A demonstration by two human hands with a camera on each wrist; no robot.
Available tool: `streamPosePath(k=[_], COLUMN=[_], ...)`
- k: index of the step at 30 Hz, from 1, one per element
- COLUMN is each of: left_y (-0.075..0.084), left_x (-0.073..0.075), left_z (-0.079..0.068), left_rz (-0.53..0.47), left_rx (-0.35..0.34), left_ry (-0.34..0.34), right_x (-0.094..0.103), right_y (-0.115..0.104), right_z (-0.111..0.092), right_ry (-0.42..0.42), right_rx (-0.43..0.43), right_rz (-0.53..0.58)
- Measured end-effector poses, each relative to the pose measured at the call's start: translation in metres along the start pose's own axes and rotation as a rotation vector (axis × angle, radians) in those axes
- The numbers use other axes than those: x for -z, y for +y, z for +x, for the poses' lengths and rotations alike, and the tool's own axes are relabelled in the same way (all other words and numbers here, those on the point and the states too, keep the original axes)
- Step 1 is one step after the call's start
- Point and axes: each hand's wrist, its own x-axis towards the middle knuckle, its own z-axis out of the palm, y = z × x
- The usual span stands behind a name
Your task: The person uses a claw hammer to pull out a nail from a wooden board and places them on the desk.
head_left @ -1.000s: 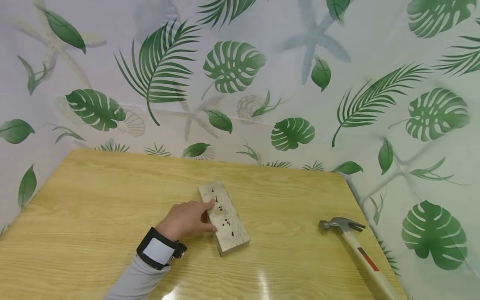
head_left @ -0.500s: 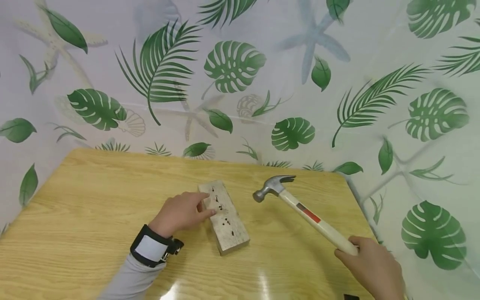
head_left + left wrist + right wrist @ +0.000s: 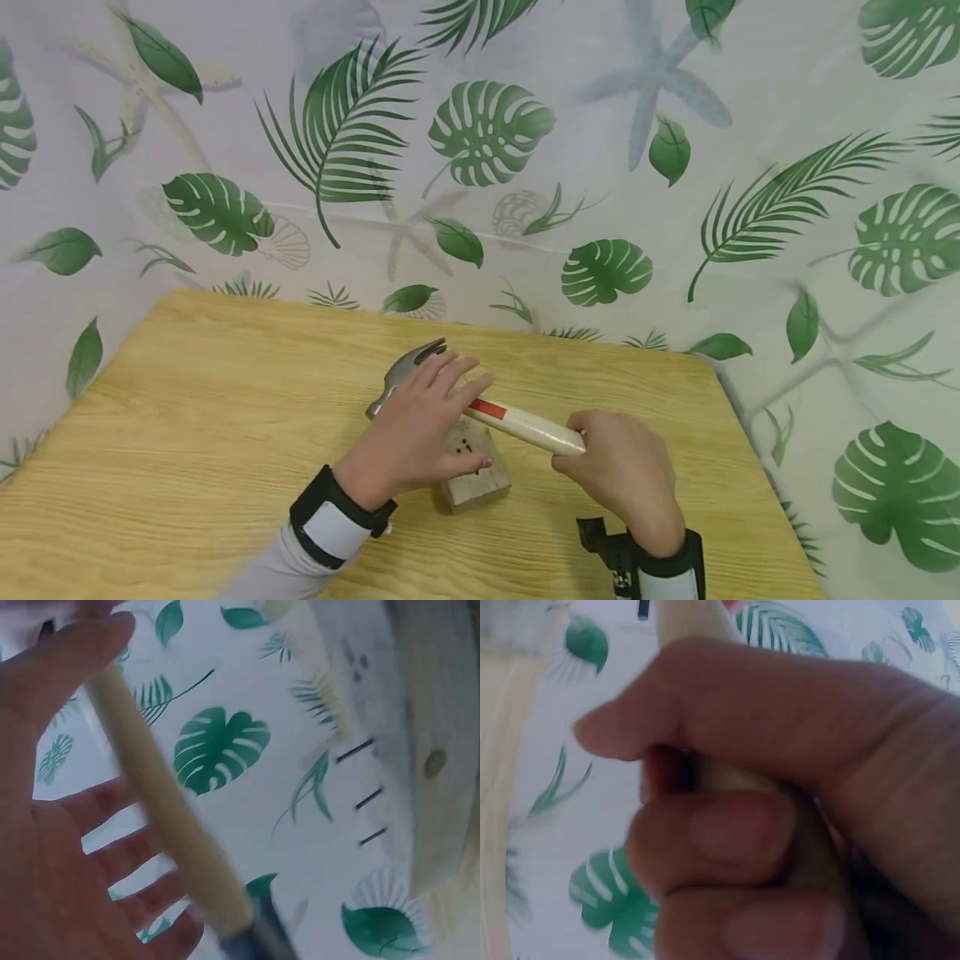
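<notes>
The right hand (image 3: 624, 467) grips the hammer (image 3: 521, 425) over the wooden block (image 3: 489, 481) on the bench (image 3: 217, 392); the spread left hand (image 3: 412, 429), beside the handle (image 3: 176, 814), holds nothing. A firm grip, with left fingers clear of the head (image 3: 397, 375), should serve best. Curved metal head, smooth handle; thin nails (image 3: 369, 798) jut from the oblong block.

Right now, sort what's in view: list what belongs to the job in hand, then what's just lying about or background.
In the job:
steel-headed claw hammer with cream handle, held by the right hand
pale rectangular wooden block
thin dark metal nails standing in it

Just background:
yellow wood-grain table
white leaf-printed backdrop
black wristbands
</notes>
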Motion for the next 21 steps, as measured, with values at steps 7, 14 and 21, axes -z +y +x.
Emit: streamPosePath(k=[7, 14, 21], left_y=[-0.003, -0.01, -0.02], left_x=[-0.02, -0.024, -0.016], left_z=[0.0, -0.001, -0.001], left_rz=[0.09, 0.06, 0.036], left_rx=[0.037, 0.042, 0.107], left_ry=[-0.001, -0.029, -0.059], right_x=[-0.005, -0.012, 0.004], right_y=[-0.022, -0.024, -0.026], right_z=[0.011, 0.013, 0.008], right_ry=[-0.027, -0.06, 0.115], right_rx=[0.059, 0.099, 0.266], right_rz=[0.017, 0.045, 0.217])
